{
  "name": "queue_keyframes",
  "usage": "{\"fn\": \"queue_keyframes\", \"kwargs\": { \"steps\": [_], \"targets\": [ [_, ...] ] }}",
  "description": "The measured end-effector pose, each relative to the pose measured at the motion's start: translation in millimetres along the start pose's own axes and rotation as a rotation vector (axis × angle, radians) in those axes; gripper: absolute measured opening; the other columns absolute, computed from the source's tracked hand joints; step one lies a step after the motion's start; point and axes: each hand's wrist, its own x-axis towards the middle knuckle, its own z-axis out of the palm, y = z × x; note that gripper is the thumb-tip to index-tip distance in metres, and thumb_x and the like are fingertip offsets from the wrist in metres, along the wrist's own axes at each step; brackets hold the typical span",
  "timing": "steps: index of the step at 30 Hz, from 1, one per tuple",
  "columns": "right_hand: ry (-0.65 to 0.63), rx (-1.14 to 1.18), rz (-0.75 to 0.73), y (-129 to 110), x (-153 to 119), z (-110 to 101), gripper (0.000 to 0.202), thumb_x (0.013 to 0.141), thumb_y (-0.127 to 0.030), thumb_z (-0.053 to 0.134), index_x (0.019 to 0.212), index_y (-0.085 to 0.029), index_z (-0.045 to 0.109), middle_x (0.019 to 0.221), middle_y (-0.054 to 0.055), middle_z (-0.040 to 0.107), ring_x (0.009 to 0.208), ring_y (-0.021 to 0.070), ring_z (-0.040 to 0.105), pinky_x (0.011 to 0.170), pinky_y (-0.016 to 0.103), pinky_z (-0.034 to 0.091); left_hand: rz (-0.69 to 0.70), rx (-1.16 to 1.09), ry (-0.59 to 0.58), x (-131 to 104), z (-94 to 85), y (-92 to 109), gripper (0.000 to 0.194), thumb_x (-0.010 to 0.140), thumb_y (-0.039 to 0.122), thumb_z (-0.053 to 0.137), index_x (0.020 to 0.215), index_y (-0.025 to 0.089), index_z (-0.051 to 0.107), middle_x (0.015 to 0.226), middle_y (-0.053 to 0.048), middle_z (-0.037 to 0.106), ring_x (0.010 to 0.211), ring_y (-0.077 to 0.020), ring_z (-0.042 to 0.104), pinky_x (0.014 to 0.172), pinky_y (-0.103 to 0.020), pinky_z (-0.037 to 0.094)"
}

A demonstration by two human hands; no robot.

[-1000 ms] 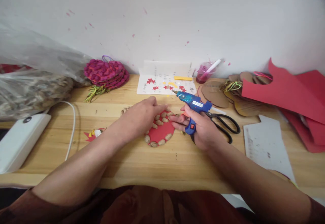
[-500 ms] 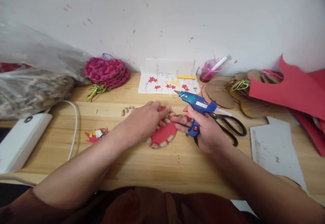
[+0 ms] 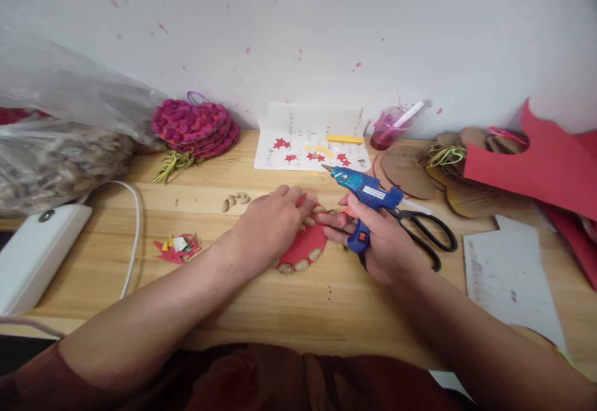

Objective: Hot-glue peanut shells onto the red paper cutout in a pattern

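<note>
A round red card disc [image 3: 303, 244] lies on the table, with tan nutshell-like pieces [image 3: 302, 264] set along its rim. Over its far left side is my left hand [image 3: 273, 224], fingers curled down among the shells; what the fingertips press or pinch is hidden. My right hand [image 3: 380, 230] grips a blue glue gun [image 3: 366, 188], its nozzle pointing left beyond the disc. The lower fingers of that hand reach to the disc's right edge. Several loose shells [image 3: 236, 201] sit left of the disc. Black-handled scissors [image 3: 429, 230] lie partly beneath the glue gun.
White paper [image 3: 270, 161] holding red stars stands at the back, beside a cup of pink paint [image 3: 386, 134]. Magenta shell-covered discs [image 3: 193, 126] and a bag of shells [image 3: 60, 168] lie left, near a white power box [image 3: 46, 255]. Red card [image 3: 536, 165] and cardboard rounds [image 3: 408, 171] occupy the right.
My left hand has shifted slightly right over the disc and now covers more of its left edge. The glue gun stays in my right hand. The view has moved slightly.
</note>
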Motion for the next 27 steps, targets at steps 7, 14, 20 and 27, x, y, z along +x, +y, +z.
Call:
{"fn": "queue_keyframes", "kwargs": {
  "steps": [7, 14, 20, 27],
  "targets": [
    [0.017, 0.006, -0.003, 1, 2, 0, 0.031, 0.072, -0.041, 0.086, 0.084, -0.021, 0.065, 0.061, -0.002, 0.065, 0.082, 0.0243, 0.078, 0.071, 0.033, 0.062, -0.017, 0.017, 0.009, 1, -1.6, 1, 0.045, 0.102, 0.018, 0.039, 0.145, 0.02, 0.05, 0.117, -0.013, 0.06, 0.11, -0.0288, 0.059, 0.078, -0.037, 0.053],
    [0.001, -0.066, -0.087, -1, 6, -4, 0.042, 0.065, -0.048, 0.089, 0.086, -0.022, 0.064, 0.06, -0.004, 0.062, 0.08, 0.0259, 0.077, 0.059, 0.029, 0.061, -0.036, -0.031, 0.086, 2, 4.9, -8, 0.041, 0.102, 0.022, 0.04, 0.139, 0.027, 0.057, 0.112, -0.011, 0.061, 0.101, -0.0264, 0.061, 0.071, -0.033, 0.049],
    [0.031, -0.177, -0.331, -5, 18, -11, 0.046, 0.066, -0.054, 0.087, 0.089, -0.022, 0.064, 0.063, -0.004, 0.06, 0.084, 0.0233, 0.076, 0.057, 0.025, 0.059, -0.151, -0.151, 0.214, -4, -0.8, -32, 0.041, 0.096, 0.029, 0.05, 0.136, 0.023, 0.058, 0.122, -0.01, 0.059, 0.102, -0.0239, 0.063, 0.083, -0.033, 0.049],
    [0.0, -0.403, -0.408, -4, 18, -13, 0.049, 0.07, -0.063, 0.08, 0.089, -0.021, 0.062, 0.067, -0.004, 0.063, 0.064, 0.0179, 0.074, 0.046, 0.022, 0.054, -0.18, -0.247, 0.105, -9, 0.1, -31, 0.091, 0.075, 0.057, 0.073, 0.15, 0.018, 0.041, 0.134, -0.017, 0.054, 0.122, -0.0363, 0.057, 0.098, -0.045, 0.049]
  ]
}}
